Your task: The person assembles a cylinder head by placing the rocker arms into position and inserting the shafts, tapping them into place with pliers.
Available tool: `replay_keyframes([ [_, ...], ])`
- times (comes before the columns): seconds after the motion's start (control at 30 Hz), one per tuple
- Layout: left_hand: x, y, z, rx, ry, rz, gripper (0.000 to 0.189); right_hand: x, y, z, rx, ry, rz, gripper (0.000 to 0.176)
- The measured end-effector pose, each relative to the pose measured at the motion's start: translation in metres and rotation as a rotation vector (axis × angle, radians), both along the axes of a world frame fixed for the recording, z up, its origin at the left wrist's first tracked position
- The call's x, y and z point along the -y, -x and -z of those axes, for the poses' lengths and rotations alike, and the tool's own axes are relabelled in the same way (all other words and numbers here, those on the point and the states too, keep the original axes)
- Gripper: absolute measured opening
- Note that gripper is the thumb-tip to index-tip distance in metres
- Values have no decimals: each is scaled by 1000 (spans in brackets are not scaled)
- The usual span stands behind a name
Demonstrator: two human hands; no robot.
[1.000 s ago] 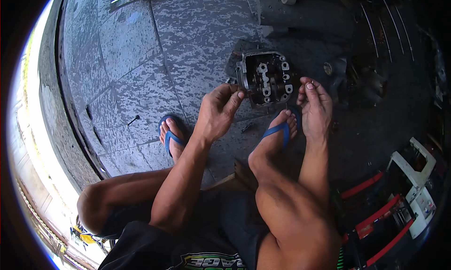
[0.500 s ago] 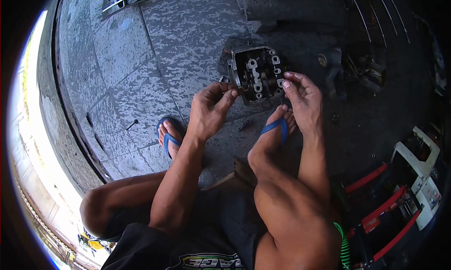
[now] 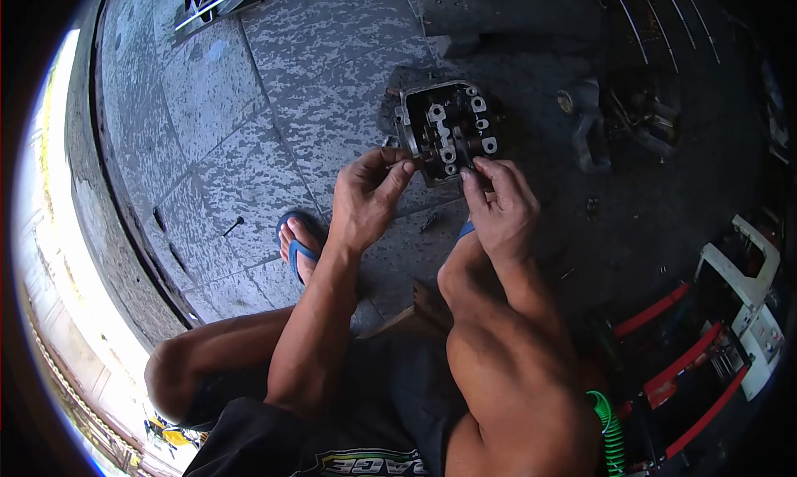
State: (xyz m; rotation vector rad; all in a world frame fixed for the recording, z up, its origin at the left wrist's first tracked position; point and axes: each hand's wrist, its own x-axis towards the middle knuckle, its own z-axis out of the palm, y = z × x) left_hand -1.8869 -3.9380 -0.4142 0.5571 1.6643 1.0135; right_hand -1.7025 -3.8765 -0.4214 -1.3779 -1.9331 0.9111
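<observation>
Beside the right leg [image 3: 515,377] shows a green coil [image 3: 613,435]. Farther out, the left hand [image 3: 365,199] has its grip nearly closed, thumb and forefinger close together at the near left corner of a metal engine part [image 3: 444,134]. The right hand [image 3: 505,207] is at the part's near edge, fingertips bunched. Whether either grip holds something small, I cannot tell. The part sits on the tiled floor [image 3: 324,136], with a large dark piece [image 3: 510,16] beyond.

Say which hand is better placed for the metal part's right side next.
Probably the right hand: it is by the near edge of the metal part, right of middle; the left hand is at the left corner.
</observation>
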Motion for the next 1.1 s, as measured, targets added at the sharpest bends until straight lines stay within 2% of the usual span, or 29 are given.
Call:
replay_keyframes([
  [0.13,2,-2,7,-81,-54,3,18,1,-2,4,-29,-10,2,17],
  [0.2,4,-2,11,-236,-127,70,17,1,-2,4,-32,-12,5,17],
  [0.33,3,-2,11,-263,-139,79,16,2,-1,3,-39,-6,3,17],
  [0.4,2,-1,12,-357,-206,106,15,2,0,2,-45,-9,2,17],
  [0.53,0,-7,9,-237,-179,23,12,2,0,2,-67,-23,3,18],
  [0.6,-3,-8,5,-87,-131,-22,12,2,0,3,-67,-21,7,18],
  [0.8,-9,2,-4,-157,-1,170,22,1,-1,4,-57,-31,-1,18],
  [0.9,-6,6,2,-187,-45,239,31,1,0,6,-64,-29,1,19],
  [1.0,-9,1,-2,-344,-134,239,26,1,0,8,-83,-27,0,19],
  [1.1,-8,0,-2,-377,-145,247,26,1,-1,9,-97,-29,-2,19],
])
